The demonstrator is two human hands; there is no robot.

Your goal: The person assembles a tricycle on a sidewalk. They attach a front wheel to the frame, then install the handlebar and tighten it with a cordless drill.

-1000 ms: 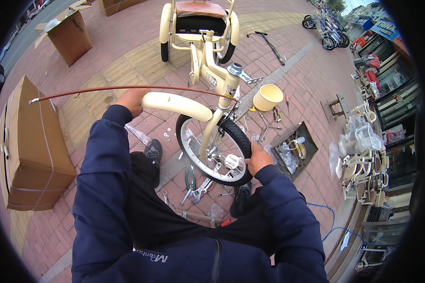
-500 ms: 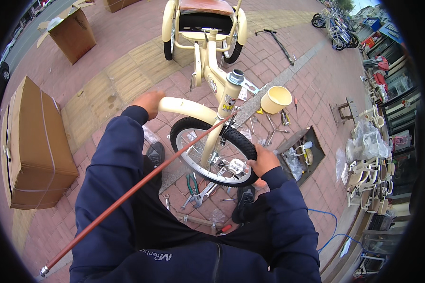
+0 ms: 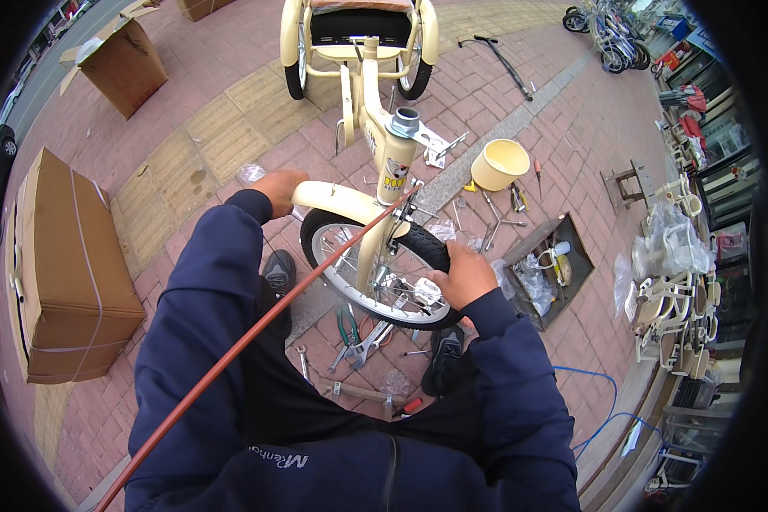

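Observation:
A cream tricycle frame (image 3: 395, 162) stands before me, its front wheel (image 3: 333, 277) turned sideways between my feet. My left hand (image 3: 279, 191) is closed around the left end of the cream front mudguard (image 3: 337, 195), with some fingers hidden. On the right, my right hand (image 3: 467, 275) grips the black tyre (image 3: 425, 246), thumb on the near side. A long reddish-brown cable (image 3: 256, 331) runs from the brake (image 3: 394, 227) by the fork, across my left forearm, to the lower left. The head tube's top has a grey metal collar (image 3: 404, 121), with a flat wrench (image 3: 431, 139) beside it.
Pliers (image 3: 347, 326) and wrenches (image 3: 369, 344) lie on the paving near my feet. To the right are a cream bucket (image 3: 499, 165), a three-armed socket wrench (image 3: 497, 224) and a tool tray (image 3: 576, 273). A large carton (image 3: 81, 273) stands left; a hand pump (image 3: 503, 66) lies farther off.
My right hand has moved up along the tyre. My left hand stays at the mudguard's end. The tricycle appears slightly farther left in view.

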